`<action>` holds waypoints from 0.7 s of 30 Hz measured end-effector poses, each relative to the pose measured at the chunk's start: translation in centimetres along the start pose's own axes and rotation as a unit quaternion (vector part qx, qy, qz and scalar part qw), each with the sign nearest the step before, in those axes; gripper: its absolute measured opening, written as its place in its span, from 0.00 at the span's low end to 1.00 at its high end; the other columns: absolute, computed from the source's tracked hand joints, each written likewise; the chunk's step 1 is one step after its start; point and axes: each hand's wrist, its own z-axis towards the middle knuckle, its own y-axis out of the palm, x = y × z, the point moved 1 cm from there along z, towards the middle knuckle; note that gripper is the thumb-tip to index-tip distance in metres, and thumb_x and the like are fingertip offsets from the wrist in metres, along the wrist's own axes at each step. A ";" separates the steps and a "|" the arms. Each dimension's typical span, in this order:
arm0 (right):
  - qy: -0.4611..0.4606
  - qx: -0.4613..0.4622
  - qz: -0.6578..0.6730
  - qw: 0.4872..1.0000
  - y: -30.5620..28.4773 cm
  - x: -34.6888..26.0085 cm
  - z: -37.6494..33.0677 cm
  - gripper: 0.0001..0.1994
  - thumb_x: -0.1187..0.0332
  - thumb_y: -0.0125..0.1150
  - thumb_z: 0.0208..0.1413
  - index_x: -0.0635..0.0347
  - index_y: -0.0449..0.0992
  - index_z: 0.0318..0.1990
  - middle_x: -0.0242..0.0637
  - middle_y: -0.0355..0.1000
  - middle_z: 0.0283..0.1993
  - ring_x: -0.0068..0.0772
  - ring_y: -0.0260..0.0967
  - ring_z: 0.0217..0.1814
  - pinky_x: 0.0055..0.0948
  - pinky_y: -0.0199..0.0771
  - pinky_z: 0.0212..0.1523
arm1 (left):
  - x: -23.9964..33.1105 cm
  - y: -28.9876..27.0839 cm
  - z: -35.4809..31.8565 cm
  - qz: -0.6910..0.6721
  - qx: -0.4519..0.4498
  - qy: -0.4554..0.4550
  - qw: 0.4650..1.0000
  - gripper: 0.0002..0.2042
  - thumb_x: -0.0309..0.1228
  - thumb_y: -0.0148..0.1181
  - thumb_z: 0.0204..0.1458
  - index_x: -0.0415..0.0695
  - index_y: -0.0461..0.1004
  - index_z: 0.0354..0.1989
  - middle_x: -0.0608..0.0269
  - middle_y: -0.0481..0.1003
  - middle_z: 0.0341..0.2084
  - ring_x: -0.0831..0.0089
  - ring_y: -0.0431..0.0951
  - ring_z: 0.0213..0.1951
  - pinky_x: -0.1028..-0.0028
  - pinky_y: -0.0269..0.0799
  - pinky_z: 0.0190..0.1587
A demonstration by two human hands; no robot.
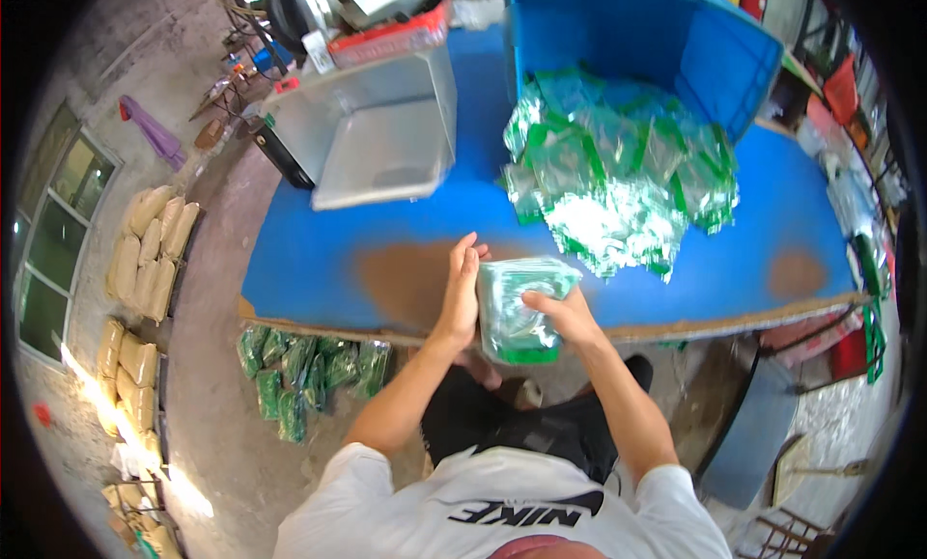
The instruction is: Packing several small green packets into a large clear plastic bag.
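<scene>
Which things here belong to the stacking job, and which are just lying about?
In the job:
left hand
right hand
stack of clear green-edged bags
loose pile of the same bags
blue bin
blue table

Lying about:
metal tray
bundled green bags on the floor
tan sacks
purple cloth

A: Where is the camera mounted?

B: On the person's head, above the blue table, facing steeply down. It is a wide fisheye view: straight edges bend toward the rim.

A: How near is it?

B: Close enough that both forearms enter from the lower edge. Only this single view is supplied, so no overlap exists.
</scene>
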 end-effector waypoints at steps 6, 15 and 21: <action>0.022 0.013 0.366 0.930 -3.9 1.0 -0.4 0.34 0.53 0.60 0.55 0.66 0.63 0.65 0.50 0.68 0.62 0.52 0.71 0.58 0.53 0.73 0.60 | 1.3 -15.6 20.3 0.439 0.160 0.169 0.868 0.14 0.41 0.71 0.51 0.41 0.80 0.30 0.64 0.79 0.23 0.72 0.79 0.27 0.70 0.74 0.34; 0.078 0.146 0.271 0.948 -5.5 3.4 0.1 0.37 0.47 0.70 0.44 0.62 0.71 0.59 0.43 0.74 0.52 0.46 0.74 0.50 0.47 0.78 0.51 | 1.3 -23.9 27.4 0.528 0.116 0.003 0.841 0.20 0.47 0.70 0.49 0.38 0.82 0.31 0.56 0.81 0.24 0.68 0.79 0.27 0.67 0.72 0.32; 0.074 0.098 0.312 0.942 -5.4 3.2 -0.1 0.36 0.52 0.67 0.48 0.63 0.67 0.62 0.45 0.72 0.56 0.47 0.72 0.56 0.48 0.75 0.57 | 0.2 -25.5 27.7 0.458 0.122 0.048 0.879 0.19 0.45 0.66 0.54 0.38 0.83 0.36 0.55 0.81 0.24 0.71 0.78 0.26 0.68 0.70 0.33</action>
